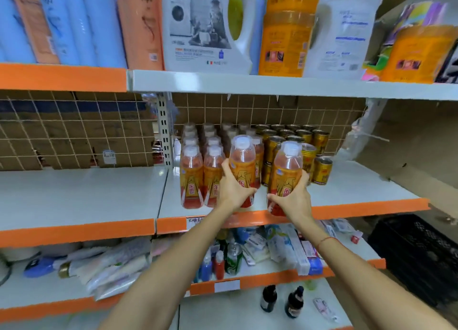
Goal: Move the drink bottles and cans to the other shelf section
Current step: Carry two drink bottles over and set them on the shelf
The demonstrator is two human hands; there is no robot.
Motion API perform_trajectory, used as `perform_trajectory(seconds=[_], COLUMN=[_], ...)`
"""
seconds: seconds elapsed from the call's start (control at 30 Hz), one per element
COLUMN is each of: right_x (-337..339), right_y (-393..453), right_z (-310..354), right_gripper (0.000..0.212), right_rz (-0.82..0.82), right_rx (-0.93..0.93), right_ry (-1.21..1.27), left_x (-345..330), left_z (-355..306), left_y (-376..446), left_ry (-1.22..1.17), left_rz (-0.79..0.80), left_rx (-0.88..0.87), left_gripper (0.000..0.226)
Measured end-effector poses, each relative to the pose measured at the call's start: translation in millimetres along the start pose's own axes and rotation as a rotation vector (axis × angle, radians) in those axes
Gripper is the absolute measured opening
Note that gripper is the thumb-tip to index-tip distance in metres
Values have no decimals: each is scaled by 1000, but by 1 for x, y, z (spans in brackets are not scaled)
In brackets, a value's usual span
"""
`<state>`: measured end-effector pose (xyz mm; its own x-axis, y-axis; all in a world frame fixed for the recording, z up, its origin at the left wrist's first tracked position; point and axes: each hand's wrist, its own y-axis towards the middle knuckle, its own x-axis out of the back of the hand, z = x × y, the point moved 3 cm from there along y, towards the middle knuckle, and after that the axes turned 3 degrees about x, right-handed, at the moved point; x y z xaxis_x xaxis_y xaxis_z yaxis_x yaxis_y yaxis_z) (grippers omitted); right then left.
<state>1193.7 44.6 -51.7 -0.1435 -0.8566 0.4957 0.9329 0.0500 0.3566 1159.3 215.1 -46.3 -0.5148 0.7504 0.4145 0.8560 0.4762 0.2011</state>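
Hands reach up from below toward the middle shelf, each with a drink in it. The left hand (231,184) wraps its fingers round the lower body of a clear plastic bottle of orange drink with a white cap and orange label (243,166), lifting it at the front of the right-hand shelf section. The right hand (293,195) grips a second, matching orange-drink bottle (285,178) low on its label, holding it slightly forward of the shelf edge and tilted a little to the left. Both grips are snug, fingers curled firmly around the plastic.

Behind them, rows of the same white-capped orange bottles (198,171) stand packed on the white shelf board with its orange front strip (359,193), and just beside these, to the right, a cluster of gold metal cans (307,141) fills the back. The neighbouring left shelf section (79,195) sits beside it, backed by a wire grid. Above, large white detergent jugs (205,27) line the upper shelf.
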Motion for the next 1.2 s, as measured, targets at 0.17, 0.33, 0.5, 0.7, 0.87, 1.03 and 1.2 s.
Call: perform_trajectory(seconds=[0.17,0.33,0.5,0.7,0.87,1.03,1.2], right_x=[1,-3,-10,-15,-19,-23,-30], right_y=[22,38,46,53,57,56,54], right_z=[-16,-27,-35,-44,-49,-50,-46], right_gripper=[104,108,109,106,107,107,107], right_rz=[85,144,180,215,236,245,248], right_rx=[62,66,73,52,61,57,51], right_ry=[17,50,62,76,76,77,72], left_x=[-23,-36,-49,-58,-64,-60,-43], left_z=[11,17,27,36,34,30,11], left_y=[3,12,21,30,32,32,32], left_ry=[70,104,110,101,67,93,105], left_rz=[-95,-157,-160,-172,-196,-172,-183], left_rx=[105,140,140,169,177,169,27], left_gripper=[106,106,103,102,97,102,102])
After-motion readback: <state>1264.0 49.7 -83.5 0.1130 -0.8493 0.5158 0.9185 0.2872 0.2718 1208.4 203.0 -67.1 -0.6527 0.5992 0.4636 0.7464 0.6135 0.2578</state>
